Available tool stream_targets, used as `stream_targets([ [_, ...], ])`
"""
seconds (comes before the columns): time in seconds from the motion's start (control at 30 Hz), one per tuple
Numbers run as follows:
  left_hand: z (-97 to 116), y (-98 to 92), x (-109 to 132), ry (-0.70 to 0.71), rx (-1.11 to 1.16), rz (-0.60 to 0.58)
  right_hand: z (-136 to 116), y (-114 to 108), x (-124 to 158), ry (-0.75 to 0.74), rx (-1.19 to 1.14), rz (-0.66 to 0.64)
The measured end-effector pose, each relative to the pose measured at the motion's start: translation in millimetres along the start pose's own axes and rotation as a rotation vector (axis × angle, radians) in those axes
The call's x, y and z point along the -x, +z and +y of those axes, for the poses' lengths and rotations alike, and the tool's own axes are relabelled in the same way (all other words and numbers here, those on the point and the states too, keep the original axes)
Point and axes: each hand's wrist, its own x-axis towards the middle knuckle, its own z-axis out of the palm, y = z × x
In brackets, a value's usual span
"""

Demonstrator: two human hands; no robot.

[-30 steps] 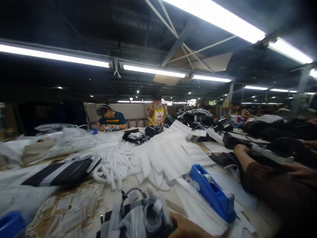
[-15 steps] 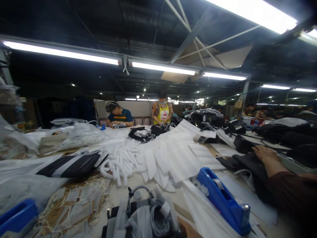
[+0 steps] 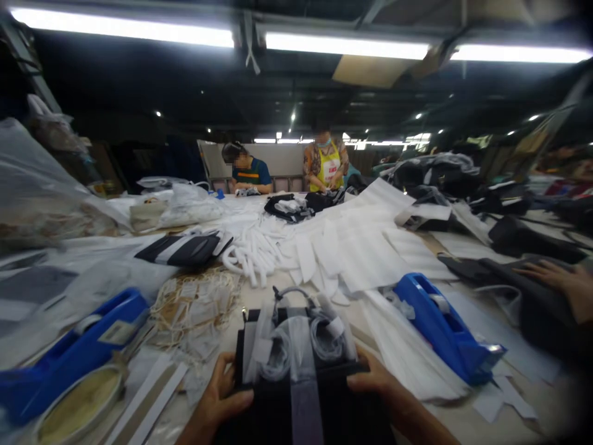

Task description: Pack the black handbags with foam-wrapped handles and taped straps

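Observation:
A black bag (image 3: 266, 405) stands close in front of me, with coiled grey straps in clear wrap and a pale band down its middle. Thumb on its front, my left hand (image 3: 222, 392) grips the bag's left side. On the opposite side my right hand (image 3: 377, 380) holds it the same way, fingers hidden behind the edge. A blue tape dispenser (image 3: 445, 327) lies to the right of the bag. Another blue tape dispenser (image 3: 111, 334) is at the left, beside a round shallow container (image 3: 81, 402) with yellowish contents.
White foam sheets (image 3: 365, 241) and white foam tubes (image 3: 254, 253) cover the table beyond the bag. Stringed tags (image 3: 194, 303) lie left. A co-worker's hand (image 3: 556, 278) rests on dark fabric at the right. Two people (image 3: 250, 173) work across the table.
My view has tilted down and swung left, so more of the black bag shows. Both my hands are now clearly visible on its sides. The co-worker's hand at right stays on the dark fabric.

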Motion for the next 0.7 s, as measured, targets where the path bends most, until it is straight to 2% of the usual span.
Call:
stream_targets([
  [0.2, 6, 4.7, 8, -0.015, 0.077, -0.064, 0, 4, 4, 0.058, -0.036, 0.033],
  [0.47, 5, 0.8, 3, -0.015, 0.082, -0.073, 2, 9, 2, 0.031, 0.017, 0.092],
  [0.6, 7, -8.1, -5, -0.022, -0.055, -0.077, 8, -10, -9, 0.017, 0.2, 0.064],
  [0.7, 35, -10.2, 0, 0.112, -0.304, 0.043, 15, -36, -26, 0.056, 0.343, 0.05],
])
